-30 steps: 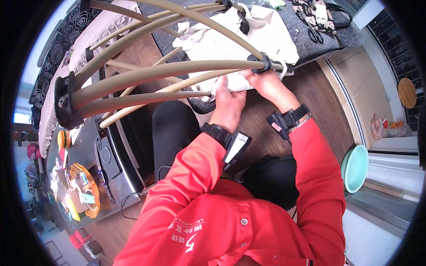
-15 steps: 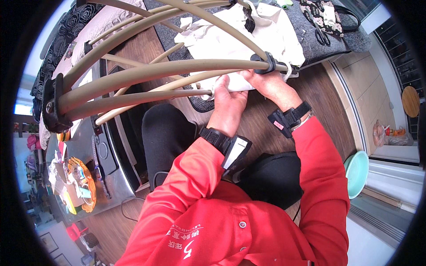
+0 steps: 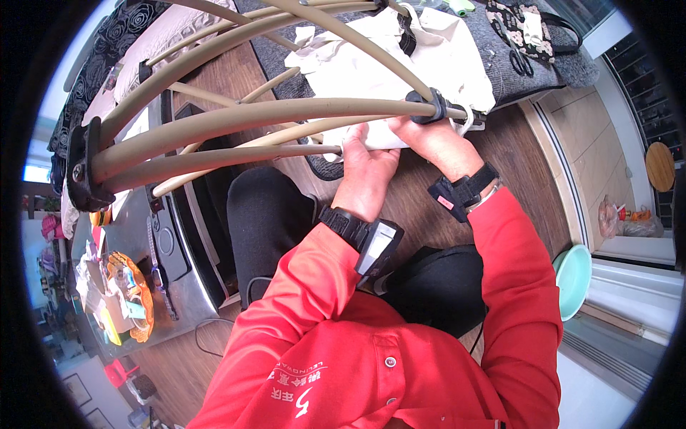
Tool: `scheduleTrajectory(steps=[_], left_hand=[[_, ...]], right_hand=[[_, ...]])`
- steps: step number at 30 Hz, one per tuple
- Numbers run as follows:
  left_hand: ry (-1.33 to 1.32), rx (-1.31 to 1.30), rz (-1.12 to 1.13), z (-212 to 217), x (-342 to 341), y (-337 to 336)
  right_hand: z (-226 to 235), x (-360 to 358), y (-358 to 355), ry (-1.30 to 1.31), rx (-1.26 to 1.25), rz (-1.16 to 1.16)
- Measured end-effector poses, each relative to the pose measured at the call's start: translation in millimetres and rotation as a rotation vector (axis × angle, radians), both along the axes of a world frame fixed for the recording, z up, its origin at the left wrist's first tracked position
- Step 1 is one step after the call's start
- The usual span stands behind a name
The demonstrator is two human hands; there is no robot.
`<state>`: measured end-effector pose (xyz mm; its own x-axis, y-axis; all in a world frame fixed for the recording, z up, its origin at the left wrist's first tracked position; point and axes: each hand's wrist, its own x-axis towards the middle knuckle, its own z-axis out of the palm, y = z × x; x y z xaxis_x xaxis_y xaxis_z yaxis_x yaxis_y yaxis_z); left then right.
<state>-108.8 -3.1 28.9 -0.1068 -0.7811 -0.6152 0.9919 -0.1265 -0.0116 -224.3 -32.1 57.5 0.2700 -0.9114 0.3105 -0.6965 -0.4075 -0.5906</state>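
A frame of curved beige tubes [image 3: 243, 118] with black end caps and a black clamp [image 3: 434, 107] arches over my lap. Under it lies white cloth [image 3: 400, 64], spread over a grey mat. My left hand [image 3: 364, 168] pinches a white edge of that cloth just below the lower tube. My right hand [image 3: 432, 139] grips the cloth next to the black clamp, its fingers curled under the tube. Both wrists wear black straps with small devices. My sleeves are red.
A grey mat [image 3: 500, 53] at the top carries a flowered bag and scissors [image 3: 520, 63]. A pale green bowl [image 3: 574, 280] sits on the floor at right. At left stand a dark low unit [image 3: 168, 236] and a cluttered surface with orange items [image 3: 128, 293].
The view has shifted a little. Both hands stay at the cloth by the clamp, with the left hand's fingers moved slightly along the edge.
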Motion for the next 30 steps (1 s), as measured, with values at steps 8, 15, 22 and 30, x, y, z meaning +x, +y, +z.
scheduleTrajectory(steps=[8, 15, 22, 30], left_hand=[[0.007, -0.027, -0.002, -1, 0, 3], [-0.046, -0.017, -0.009, 7, -1, 5], [-0.069, -0.033, -0.045, 6, -1, 6], [-0.106, -0.018, -0.058, 2, -1, 5]], right_hand=[[4, 5, 1, 0.123, -0.061, 0.037], [3, 9, -3, 0.185, -0.163, 0.104], [13, 8, 1, 0.303, -0.508, 0.221], [18, 10, 2, 0.481, -0.609, 0.187]])
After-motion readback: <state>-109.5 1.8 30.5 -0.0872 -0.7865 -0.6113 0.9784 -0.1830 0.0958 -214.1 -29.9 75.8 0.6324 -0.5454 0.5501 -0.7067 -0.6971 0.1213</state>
